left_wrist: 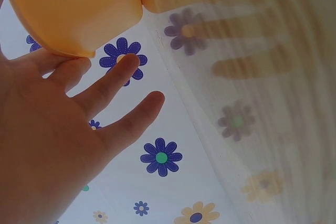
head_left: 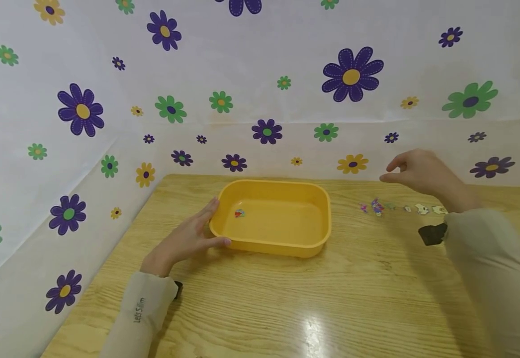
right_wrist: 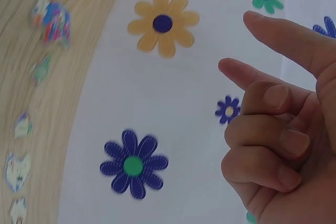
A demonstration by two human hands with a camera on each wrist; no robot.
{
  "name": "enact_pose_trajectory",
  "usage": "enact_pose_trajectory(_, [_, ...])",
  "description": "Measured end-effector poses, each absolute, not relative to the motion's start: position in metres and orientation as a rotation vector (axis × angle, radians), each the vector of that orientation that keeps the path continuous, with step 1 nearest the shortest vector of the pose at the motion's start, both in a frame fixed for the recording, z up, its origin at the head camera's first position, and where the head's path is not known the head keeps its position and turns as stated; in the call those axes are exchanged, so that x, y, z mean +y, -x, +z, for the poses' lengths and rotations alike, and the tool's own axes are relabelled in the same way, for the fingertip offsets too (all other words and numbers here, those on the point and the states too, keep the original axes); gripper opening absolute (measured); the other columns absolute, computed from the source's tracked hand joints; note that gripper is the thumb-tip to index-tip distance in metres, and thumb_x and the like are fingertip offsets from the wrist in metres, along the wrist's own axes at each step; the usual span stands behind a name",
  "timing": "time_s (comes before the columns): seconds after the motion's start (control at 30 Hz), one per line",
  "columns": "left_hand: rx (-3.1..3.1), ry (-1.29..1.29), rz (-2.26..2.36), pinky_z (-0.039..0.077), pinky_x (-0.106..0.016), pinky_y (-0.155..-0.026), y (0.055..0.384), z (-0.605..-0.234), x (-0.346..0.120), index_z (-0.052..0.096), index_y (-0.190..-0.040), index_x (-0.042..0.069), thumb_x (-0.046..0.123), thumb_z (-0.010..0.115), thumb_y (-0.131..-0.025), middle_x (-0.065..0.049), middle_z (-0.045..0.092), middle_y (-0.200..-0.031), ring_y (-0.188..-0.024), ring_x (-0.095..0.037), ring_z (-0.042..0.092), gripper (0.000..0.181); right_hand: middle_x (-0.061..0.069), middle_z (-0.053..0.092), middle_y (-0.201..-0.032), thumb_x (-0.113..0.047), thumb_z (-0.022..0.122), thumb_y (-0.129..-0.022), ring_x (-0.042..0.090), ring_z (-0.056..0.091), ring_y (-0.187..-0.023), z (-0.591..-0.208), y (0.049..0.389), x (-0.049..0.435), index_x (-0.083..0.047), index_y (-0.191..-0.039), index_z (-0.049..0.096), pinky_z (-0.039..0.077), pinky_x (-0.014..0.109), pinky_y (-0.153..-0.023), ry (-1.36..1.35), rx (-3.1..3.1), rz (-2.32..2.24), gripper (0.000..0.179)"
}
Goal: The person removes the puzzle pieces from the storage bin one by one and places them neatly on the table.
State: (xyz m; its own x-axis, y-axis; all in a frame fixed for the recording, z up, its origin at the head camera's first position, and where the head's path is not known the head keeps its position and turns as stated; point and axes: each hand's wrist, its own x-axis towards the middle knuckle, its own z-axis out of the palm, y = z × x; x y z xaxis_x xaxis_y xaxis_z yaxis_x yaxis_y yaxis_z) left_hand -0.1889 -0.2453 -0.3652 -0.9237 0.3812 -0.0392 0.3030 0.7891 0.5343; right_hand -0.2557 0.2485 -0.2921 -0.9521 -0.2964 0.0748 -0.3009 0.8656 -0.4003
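Note:
A yellow plastic tub point(head_left: 282, 246) stands on the wooden table, and my left hand point(head_left: 184, 243) grips its left end. The thumb lies at the front rim and the fingers along the left side; in the left wrist view two fingers stretch away from the tub point(left_wrist: 79, 9). Inside the tub lies a small red and blue sticker-like piece point(head_left: 239, 213). My right hand point(head_left: 425, 171) is raised above the far right of the table, holding nothing. Its thumb and index finger are apart, while the other fingers point(right_wrist: 260, 135) curl in. Below it is a row of small colourful cut-out pieces point(head_left: 377, 206).
The row includes pale cut-outs point(head_left: 422, 209) and a pink one point(head_left: 364, 208). A white sheet with flower prints point(head_left: 242, 64) hangs behind the table point(head_left: 260, 303) and along its left side. Dark straps point(head_left: 432, 233) show at the sleeve cuffs.

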Motion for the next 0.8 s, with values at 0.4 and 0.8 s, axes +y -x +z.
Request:
enact_pose_trajectory(0.4, [2.84, -0.565, 0.802, 0.017, -0.057, -0.12, 0.19, -0.367, -0.246, 0.012, -0.163, 0.008, 0.062, 0.072, -0.086, -0.01, 0.008, -0.169, -0.152, -0.037, 0.014, 0.111, 0.013, 0.059, -0.082, -0.021, 0.074, -0.092, 0.028, 0.047, -0.075, -0.283, 0.26, 0.198, 0.011, -0.109, 0.069, 0.039, 0.036, -0.061, -0.588, -2.955, 0.74, 0.037])
enact_pose_trajectory(0.8, [2.846, -0.583, 0.801, 0.018, -0.056, -0.12, 0.189, -0.366, -0.245, 0.013, -0.162, 0.006, 0.061, 0.073, -0.086, -0.013, 0.01, -0.168, -0.152, -0.038, 0.016, 0.111, 0.007, 0.051, -0.071, -0.02, 0.075, -0.091, 0.023, 0.045, -0.07, -0.277, 0.264, 0.146, 0.008, -0.111, 0.07, 0.037, 0.034, -0.062, -0.693, -2.932, 0.806, 0.035])
